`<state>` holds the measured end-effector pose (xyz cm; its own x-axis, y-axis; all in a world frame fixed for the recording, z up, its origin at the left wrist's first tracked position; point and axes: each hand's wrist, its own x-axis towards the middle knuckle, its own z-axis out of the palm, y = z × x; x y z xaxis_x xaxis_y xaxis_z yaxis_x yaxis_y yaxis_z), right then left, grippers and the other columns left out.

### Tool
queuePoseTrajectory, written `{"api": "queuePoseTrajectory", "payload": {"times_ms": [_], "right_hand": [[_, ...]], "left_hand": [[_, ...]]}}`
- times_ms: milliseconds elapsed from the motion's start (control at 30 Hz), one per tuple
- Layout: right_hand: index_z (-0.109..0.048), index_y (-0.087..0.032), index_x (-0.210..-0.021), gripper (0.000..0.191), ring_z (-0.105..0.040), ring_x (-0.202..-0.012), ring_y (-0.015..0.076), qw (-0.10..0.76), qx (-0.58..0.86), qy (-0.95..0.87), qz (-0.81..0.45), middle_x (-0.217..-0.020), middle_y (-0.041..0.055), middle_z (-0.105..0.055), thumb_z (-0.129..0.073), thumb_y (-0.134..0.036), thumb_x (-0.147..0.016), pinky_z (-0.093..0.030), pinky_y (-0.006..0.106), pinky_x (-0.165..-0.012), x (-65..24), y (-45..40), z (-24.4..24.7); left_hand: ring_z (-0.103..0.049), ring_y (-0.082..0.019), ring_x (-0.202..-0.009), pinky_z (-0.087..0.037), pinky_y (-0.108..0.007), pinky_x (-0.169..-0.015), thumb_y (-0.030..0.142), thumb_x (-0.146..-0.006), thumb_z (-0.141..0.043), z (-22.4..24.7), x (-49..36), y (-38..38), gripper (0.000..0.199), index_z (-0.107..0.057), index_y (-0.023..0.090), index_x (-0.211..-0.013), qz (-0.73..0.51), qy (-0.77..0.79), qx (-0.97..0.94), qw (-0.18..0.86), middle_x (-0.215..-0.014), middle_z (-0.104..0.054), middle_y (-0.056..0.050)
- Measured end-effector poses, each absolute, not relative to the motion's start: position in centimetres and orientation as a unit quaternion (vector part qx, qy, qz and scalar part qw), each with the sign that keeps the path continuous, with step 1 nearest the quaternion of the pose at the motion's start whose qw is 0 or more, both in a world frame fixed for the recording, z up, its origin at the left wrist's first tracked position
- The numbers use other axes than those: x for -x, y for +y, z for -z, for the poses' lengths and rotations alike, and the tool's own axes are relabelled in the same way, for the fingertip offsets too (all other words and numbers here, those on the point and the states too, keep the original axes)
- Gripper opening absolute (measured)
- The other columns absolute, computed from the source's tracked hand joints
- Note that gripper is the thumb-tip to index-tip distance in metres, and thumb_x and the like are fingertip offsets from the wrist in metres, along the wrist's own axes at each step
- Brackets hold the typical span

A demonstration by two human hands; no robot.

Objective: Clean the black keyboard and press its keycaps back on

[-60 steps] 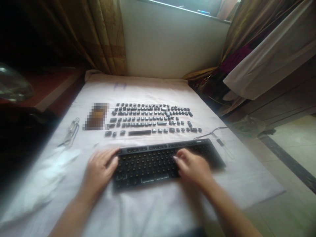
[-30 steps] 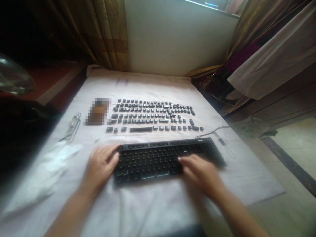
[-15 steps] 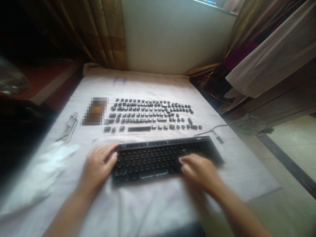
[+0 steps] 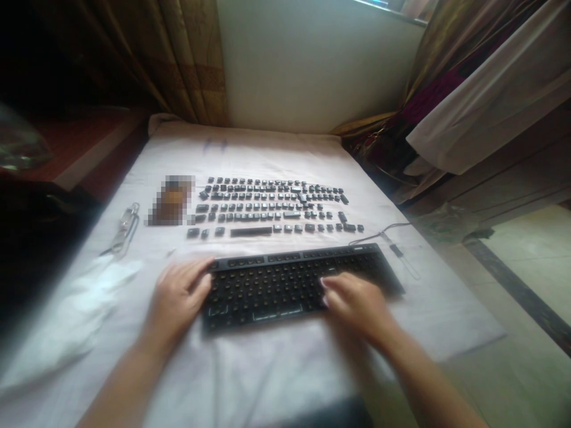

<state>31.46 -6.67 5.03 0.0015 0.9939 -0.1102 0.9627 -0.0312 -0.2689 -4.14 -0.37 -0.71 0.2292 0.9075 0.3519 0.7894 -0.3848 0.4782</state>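
A black keyboard (image 4: 272,285) without its keycaps lies slightly tilted on the white cloth, its bare key posts showing. My left hand (image 4: 178,297) grips the keyboard's left end, fingers along the upper corner and thumb beside the edge. Over the right-middle part of the keyboard, my right hand (image 4: 357,303) is closed, thumb and fingers curled together; whatever they hold, if anything, is hidden. Beyond the keyboard, loose black keycaps (image 4: 263,207) lie in several rows, with a long spacebar (image 4: 250,232) in the nearest row.
At the left lie a pixelated brownish object (image 4: 172,201), a clear item with a thin tool (image 4: 127,226) and a crumpled white cloth (image 4: 89,303). A cable (image 4: 383,230) runs behind the keyboard's right end. The bed-like surface ends at the right above a tiled floor.
My right hand has shifted slightly left over the keyboard. My left hand stays at the keyboard's left end, and the keycap rows look the same.
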Motion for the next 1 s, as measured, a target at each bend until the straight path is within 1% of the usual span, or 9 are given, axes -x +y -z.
{"api": "queuePoseTrajectory", "payload": {"times_ms": [200, 267, 400, 500, 633, 833, 1000], "right_hand": [[-0.079, -0.024, -0.099, 0.028, -0.072, -0.084, 0.0201, 0.042, 0.710, -0.688, -0.143, -0.095, 0.0042, -0.077, -0.057, -0.021, -0.082, -0.052, 0.030, -0.074, -32.1, -7.5, -5.4], [-0.079, -0.024, -0.099, 0.028, -0.071, -0.083, 0.0196, 0.057, 0.701, -0.697, -0.143, -0.094, 0.0043, -0.077, -0.055, -0.021, -0.083, -0.051, 0.029, -0.072, -32.0, -7.5, -5.7], [-0.077, -0.025, -0.102, 0.029, -0.070, -0.081, 0.0180, 0.091, 0.672, -0.722, -0.138, -0.092, 0.0040, -0.075, -0.052, -0.023, -0.087, -0.050, 0.027, -0.072, -31.0, -7.5, -5.9], [-0.078, -0.026, -0.102, 0.030, -0.070, -0.080, 0.0182, 0.056, 0.671, -0.729, -0.125, -0.091, 0.0037, -0.075, -0.054, -0.020, -0.085, -0.049, 0.026, -0.069, -29.9, -7.6, -5.6], [-0.077, -0.027, -0.108, 0.035, -0.070, -0.077, 0.0187, 0.019, 0.671, -0.735, -0.099, -0.093, 0.0047, -0.074, -0.056, -0.015, -0.083, -0.048, 0.025, -0.064, -29.3, -8.2, -5.3], [-0.078, -0.028, -0.104, 0.032, -0.071, -0.083, 0.0201, 0.007, 0.666, -0.736, -0.119, -0.096, 0.0037, -0.075, -0.055, -0.017, -0.085, -0.049, 0.027, -0.070, -29.8, -8.6, -5.5], [-0.079, -0.027, -0.100, 0.030, -0.071, -0.083, 0.0216, -0.003, 0.671, -0.725, -0.156, -0.095, 0.0036, -0.075, -0.056, -0.017, -0.084, -0.049, 0.029, -0.070, -30.0, -8.0, -6.3]], "left_hand": [[-0.067, -0.026, -0.109, -0.043, -0.048, -0.107, 0.046, -0.094, -0.046, 0.7, 4.1, -0.4, 0.040, -0.068, 0.026, -0.120, -0.295, 0.549, -0.775, 0.105, -0.118, -0.074, -0.004], [-0.067, -0.026, -0.109, -0.042, -0.048, -0.108, 0.046, -0.093, -0.046, 0.7, 4.1, -0.3, 0.040, -0.068, 0.027, -0.121, -0.294, 0.552, -0.773, 0.108, -0.118, -0.074, -0.004], [-0.067, -0.026, -0.109, -0.042, -0.048, -0.107, 0.046, -0.094, -0.046, 0.6, 4.1, -0.3, 0.041, -0.068, 0.026, -0.121, -0.297, 0.549, -0.774, 0.111, -0.118, -0.074, -0.005], [-0.067, -0.026, -0.108, -0.043, -0.049, -0.106, 0.046, -0.094, -0.045, 0.6, 4.1, -0.3, 0.041, -0.068, 0.024, -0.120, -0.298, 0.545, -0.776, 0.109, -0.117, -0.074, -0.006], [-0.067, -0.027, -0.108, -0.043, -0.049, -0.105, 0.046, -0.094, -0.046, 0.6, 4.1, -0.3, 0.041, -0.068, 0.024, -0.120, -0.297, 0.546, -0.775, 0.112, -0.117, -0.074, -0.006], [-0.067, -0.027, -0.108, -0.044, -0.048, -0.105, 0.045, -0.094, -0.046, 0.7, 4.1, -0.3, 0.041, -0.068, 0.023, -0.121, -0.298, 0.546, -0.775, 0.112, -0.117, -0.074, -0.007], [-0.067, -0.027, -0.108, -0.043, -0.048, -0.105, 0.044, -0.095, -0.046, 0.7, 4.1, -0.2, 0.042, -0.068, 0.022, -0.121, -0.301, 0.542, -0.777, 0.107, -0.117, -0.074, -0.008]]}}
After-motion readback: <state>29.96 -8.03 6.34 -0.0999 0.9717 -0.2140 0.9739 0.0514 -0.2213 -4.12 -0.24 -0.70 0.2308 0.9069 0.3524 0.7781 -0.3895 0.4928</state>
